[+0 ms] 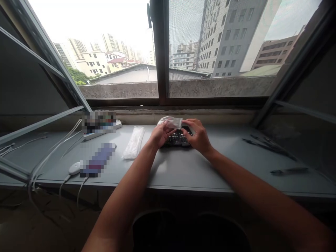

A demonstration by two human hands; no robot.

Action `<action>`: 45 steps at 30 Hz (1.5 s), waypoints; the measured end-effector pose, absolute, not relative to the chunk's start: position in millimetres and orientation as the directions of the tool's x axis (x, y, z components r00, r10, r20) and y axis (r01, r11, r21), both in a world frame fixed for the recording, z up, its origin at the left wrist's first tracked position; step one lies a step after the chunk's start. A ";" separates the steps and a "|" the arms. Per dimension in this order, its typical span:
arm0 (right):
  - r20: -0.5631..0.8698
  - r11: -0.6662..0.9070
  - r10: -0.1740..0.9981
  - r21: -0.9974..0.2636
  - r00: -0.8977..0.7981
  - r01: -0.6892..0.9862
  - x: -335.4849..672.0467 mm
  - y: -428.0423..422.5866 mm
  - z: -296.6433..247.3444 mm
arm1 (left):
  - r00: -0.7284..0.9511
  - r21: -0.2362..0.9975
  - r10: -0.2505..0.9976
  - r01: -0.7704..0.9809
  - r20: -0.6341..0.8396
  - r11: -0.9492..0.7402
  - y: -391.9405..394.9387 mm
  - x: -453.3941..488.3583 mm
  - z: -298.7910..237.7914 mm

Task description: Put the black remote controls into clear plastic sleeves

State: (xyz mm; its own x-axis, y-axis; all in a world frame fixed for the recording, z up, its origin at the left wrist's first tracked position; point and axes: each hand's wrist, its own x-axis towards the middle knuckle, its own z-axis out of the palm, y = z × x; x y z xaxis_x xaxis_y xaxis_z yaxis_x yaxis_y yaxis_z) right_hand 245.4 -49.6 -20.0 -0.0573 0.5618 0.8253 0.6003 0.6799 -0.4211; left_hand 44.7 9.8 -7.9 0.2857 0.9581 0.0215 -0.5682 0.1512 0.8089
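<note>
- Hidden or unclear: the two black remote controls [177,138] lie side by side on the grey desk [183,168]. Their far ends are covered by the hands, and their key markings are too small to read.
- Two pixelated patches [98,122] on the left of the desk mask whatever lies there. The dark slim tools [265,144] at the right are too dim to identify.
- Left hand [159,135]: fingers curled, thumb and forefinger pinching the lower edge of a clear plastic bag [171,121], which stands just above the remotes' far end. The heel of the hand rests beside the remotes' left flank.
- Right hand [198,137]: fingers bent and closed over the far right corner of the remotes, thumb lying on the keys.
- Nearby: a flat plastic sleeve [134,142] lies left of the hands and apart from them. White cables [52,154] and a white mouse-shaped device [75,168] occupy the left edge.
- Writing: no legible brand or label.
</note>
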 end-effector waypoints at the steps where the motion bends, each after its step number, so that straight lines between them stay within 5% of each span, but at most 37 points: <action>1: 0.823 0.679 0.565 -0.423 -0.060 0.600 245.8 -49.3 -20.3 | 0.272 0.801 0.962 -0.582 0.027 0.142 10.4 43.8 -7.1; 10: 0.779 0.765 0.559 -0.354 -0.282 0.538 241.5 -47.4 -26.6 | 0.256 0.841 0.966 -0.531 0.038 0.108 7.7 45.2 -7.1; 19: 0.786 0.731 0.580 -0.386 -0.214 0.563 243.7 -45.8 -28.7 | 0.123 0.812 0.992 -0.581 0.027 0.050 16.1 43.9 -12.4; 28: 0.767 0.751 0.581 -0.376 -0.273 0.543 242.6 -44.9 -28.8 | 0.251 0.858 0.965 -0.509 0.071 0.069 15.5 42.7 -17.9; 36: 0.795 0.731 0.580 -0.411 -0.178 0.544 240.0 -53.0 -24.4 | 0.018 0.856 1.000 -0.517 0.023 -0.010 20.6 39.1 -19.9; 45: 0.753 0.755 0.591 -0.392 -0.287 0.526 241.0 -45.2 -33.7 | 0.156 0.886 0.986 -0.463 0.054 0.025 12.0 41.2 -16.3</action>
State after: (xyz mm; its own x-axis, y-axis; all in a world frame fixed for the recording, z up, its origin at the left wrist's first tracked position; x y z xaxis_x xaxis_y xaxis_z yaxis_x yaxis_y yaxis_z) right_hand 241.0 -45.2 -33.7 -0.2872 0.5915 0.7534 0.5264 0.7546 -0.3918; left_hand 41.2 12.0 -16.3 0.1561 0.9862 0.0544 -0.4633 0.0245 0.8859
